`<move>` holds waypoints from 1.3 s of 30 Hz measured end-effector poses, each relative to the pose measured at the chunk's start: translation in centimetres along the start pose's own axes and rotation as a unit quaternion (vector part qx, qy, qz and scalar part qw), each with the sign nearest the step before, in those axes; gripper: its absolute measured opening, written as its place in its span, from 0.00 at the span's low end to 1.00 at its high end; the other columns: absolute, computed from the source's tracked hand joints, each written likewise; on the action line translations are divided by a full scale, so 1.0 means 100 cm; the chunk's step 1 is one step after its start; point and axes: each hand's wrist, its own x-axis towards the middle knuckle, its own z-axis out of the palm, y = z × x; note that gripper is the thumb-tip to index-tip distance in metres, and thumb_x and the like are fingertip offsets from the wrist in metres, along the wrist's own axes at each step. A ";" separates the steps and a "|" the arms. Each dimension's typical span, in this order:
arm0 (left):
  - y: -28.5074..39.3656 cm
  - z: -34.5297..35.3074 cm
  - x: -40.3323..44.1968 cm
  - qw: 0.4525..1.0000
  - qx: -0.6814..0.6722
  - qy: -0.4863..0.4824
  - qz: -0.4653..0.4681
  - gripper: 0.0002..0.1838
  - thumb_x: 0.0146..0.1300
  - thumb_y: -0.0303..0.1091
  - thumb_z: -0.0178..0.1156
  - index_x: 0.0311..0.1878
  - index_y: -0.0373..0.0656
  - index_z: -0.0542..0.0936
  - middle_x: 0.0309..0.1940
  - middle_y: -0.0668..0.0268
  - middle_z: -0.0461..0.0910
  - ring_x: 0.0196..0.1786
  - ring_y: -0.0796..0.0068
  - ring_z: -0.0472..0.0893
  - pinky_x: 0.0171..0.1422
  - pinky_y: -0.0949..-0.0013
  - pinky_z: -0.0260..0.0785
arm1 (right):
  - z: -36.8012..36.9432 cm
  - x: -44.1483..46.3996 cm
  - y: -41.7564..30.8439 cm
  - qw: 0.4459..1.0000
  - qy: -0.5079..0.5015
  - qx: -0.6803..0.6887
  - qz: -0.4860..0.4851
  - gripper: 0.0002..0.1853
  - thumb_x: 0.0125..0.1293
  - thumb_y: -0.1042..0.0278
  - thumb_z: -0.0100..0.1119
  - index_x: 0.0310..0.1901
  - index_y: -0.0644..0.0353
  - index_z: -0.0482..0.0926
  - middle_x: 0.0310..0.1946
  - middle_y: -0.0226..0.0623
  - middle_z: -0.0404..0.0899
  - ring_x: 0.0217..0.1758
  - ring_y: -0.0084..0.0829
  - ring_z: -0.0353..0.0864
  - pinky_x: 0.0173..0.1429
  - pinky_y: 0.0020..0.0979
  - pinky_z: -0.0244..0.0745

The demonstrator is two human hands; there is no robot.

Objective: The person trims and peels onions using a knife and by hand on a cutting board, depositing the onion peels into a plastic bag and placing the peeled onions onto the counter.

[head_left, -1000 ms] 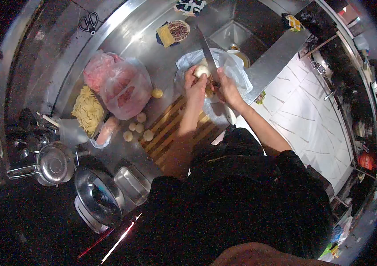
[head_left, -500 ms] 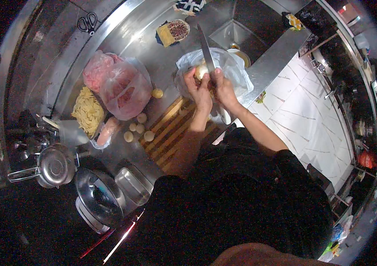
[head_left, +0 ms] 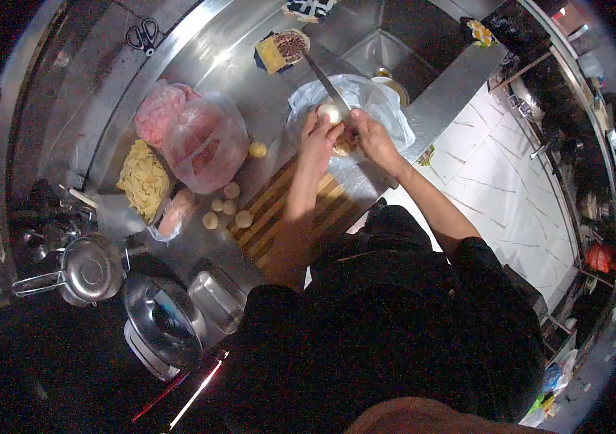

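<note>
A pale, round onion (head_left: 329,113) is gripped in the closed fingers of my left hand (head_left: 313,145). My right hand (head_left: 374,141) is closed around a long knife (head_left: 326,82), its blade pointing up and to the left, right beside the onion. Both hands are over an open whitish plastic bag (head_left: 387,123), where brownish scraps (head_left: 344,147) show below the onion. The knife's handle is mostly hidden in my right hand. Under my left forearm lies a striped wooden cutting board (head_left: 272,217).
To the left are bagged red meat (head_left: 206,148), yellow strips (head_left: 143,181) in a container and several small round potato-like items (head_left: 243,219). A strainer (head_left: 92,269), a steel bowl (head_left: 163,318) and a steel tray (head_left: 219,300) stand lower left. A sink (head_left: 413,36) is behind the bag.
The knife has tilted further left and its tip has dropped. The onion shows more white, my left hand has shifted slightly left, and my right hand has moved a little right.
</note>
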 end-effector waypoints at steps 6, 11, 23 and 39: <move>-0.001 -0.001 0.003 0.976 0.211 0.037 0.041 0.12 0.60 0.29 0.62 0.45 0.41 0.74 0.35 0.69 0.78 0.32 0.79 0.76 0.32 0.76 0.68 | 0.004 -0.006 -0.001 0.996 0.015 -0.079 -0.048 0.25 0.74 0.49 0.30 0.49 0.63 0.70 0.35 0.58 0.76 0.41 0.56 0.76 0.46 0.44 0.70; -0.010 -0.009 0.007 0.934 0.339 0.037 0.105 0.15 0.60 0.27 0.60 0.49 0.40 0.70 0.30 0.67 0.78 0.25 0.80 0.75 0.30 0.77 0.70 | 0.005 -0.002 0.007 0.999 0.019 -0.034 -0.015 0.25 0.74 0.48 0.29 0.49 0.62 0.69 0.35 0.58 0.76 0.43 0.57 0.75 0.49 0.44 0.68; -0.010 0.000 0.011 0.922 0.377 0.034 0.078 0.17 0.58 0.27 0.59 0.50 0.38 0.68 0.32 0.64 0.76 0.27 0.76 0.77 0.28 0.73 0.72 | 0.005 -0.009 0.015 0.999 0.008 -0.033 0.006 0.28 0.73 0.43 0.28 0.50 0.62 0.69 0.36 0.58 0.76 0.43 0.57 0.75 0.49 0.43 0.67; -0.015 0.006 0.018 0.965 0.244 0.090 0.004 0.12 0.61 0.35 0.58 0.45 0.40 0.74 0.36 0.65 0.76 0.36 0.76 0.76 0.31 0.73 0.71 | 0.003 -0.013 0.018 0.998 0.058 -0.006 0.018 0.30 0.73 0.44 0.30 0.48 0.66 0.72 0.30 0.43 0.76 0.34 0.35 0.74 0.44 0.34 0.69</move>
